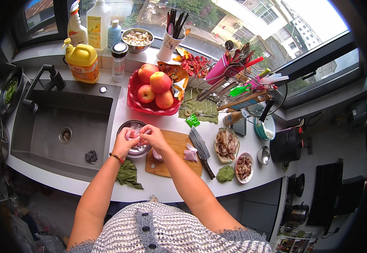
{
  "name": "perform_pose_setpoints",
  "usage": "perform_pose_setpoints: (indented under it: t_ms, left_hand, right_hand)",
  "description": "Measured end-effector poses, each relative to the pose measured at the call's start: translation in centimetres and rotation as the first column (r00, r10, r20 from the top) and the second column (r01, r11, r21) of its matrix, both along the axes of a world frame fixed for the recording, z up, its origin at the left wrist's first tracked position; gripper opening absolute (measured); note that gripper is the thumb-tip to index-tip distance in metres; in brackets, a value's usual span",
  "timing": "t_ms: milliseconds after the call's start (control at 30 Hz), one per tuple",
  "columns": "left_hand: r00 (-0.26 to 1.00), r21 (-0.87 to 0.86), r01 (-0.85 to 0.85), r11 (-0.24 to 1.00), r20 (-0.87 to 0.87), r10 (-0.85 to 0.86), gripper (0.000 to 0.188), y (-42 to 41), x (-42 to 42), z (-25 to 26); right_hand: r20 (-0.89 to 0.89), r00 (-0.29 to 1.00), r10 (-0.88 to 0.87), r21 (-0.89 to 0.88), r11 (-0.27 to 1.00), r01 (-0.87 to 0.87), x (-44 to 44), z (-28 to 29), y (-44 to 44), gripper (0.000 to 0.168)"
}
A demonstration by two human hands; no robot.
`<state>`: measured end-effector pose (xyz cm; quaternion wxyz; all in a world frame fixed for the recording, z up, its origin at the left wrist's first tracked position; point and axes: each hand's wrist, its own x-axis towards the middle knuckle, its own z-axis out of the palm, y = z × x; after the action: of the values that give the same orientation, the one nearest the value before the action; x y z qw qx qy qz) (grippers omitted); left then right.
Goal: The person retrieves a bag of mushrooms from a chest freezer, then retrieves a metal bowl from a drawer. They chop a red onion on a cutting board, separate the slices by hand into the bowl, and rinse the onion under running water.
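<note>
Over a stainless steel bowl (139,154) my left hand (124,139) and my right hand (153,138) meet, fingertips pinching pale purple onion pieces (133,134) between them. More onion shows inside the bowl, partly hidden by my fingers. Right of it lies a wooden cutting board (178,136), crossed by my right forearm. Cut onion layers (190,154) rest on the board's right side, and another onion piece (157,155) sits near my right wrist. A broad kitchen knife (199,144) with a dark handle lies along the board's right edge. Below the bowl is a crumpled green cloth (128,174).
At left is a sink (85,126) with a black faucet (55,79). A red basket (153,110) of apples stands behind the bowl. Right of the knife are a container of sliced meat (226,144), a small meat bowl (244,167) and a folded green cloth (225,174). A utensil rack (234,85) stands behind.
</note>
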<state>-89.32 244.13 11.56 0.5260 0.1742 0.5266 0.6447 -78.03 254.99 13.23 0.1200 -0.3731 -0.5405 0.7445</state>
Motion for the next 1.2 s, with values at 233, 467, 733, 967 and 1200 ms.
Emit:
perform_pose_setpoints:
  t_ms: [233,467,733,967,1200]
  left_hand:
    - [1.0,-0.046,0.009,0.999,0.024,-0.008,0.024,0.2,-0.3,0.4]
    - [0.991,0.124,-0.135,0.983,0.006,0.135,0.02,0.2,0.4,0.1]
    - [0.947,0.105,-0.25,0.963,-0.181,0.266,0.024,0.7,0.6,-2.5]
    - [0.825,-0.024,-0.041,0.999,-0.564,0.02,0.021,0.9,0.5,-1.0]
    - [0.779,-0.033,-0.192,0.981,-0.614,0.132,0.015,1.3,-0.1,-1.2]
  right_hand:
    - [-0.046,0.998,-0.039,0.056,0.998,0.041,-0.4,0.0,-0.4,0.013]
    - [0.069,0.981,-0.179,0.037,0.984,0.177,-1.3,0.0,-0.7,0.01]
    - [0.088,0.992,-0.09,0.035,0.996,0.087,-1.3,0.0,-0.7,0.011]
    - [0.091,0.99,-0.106,0.133,0.987,0.093,-1.1,0.5,-0.4,0.01]
    - [0.203,0.978,-0.05,0.469,0.882,-0.052,-0.2,-0.9,-0.2,0.008]
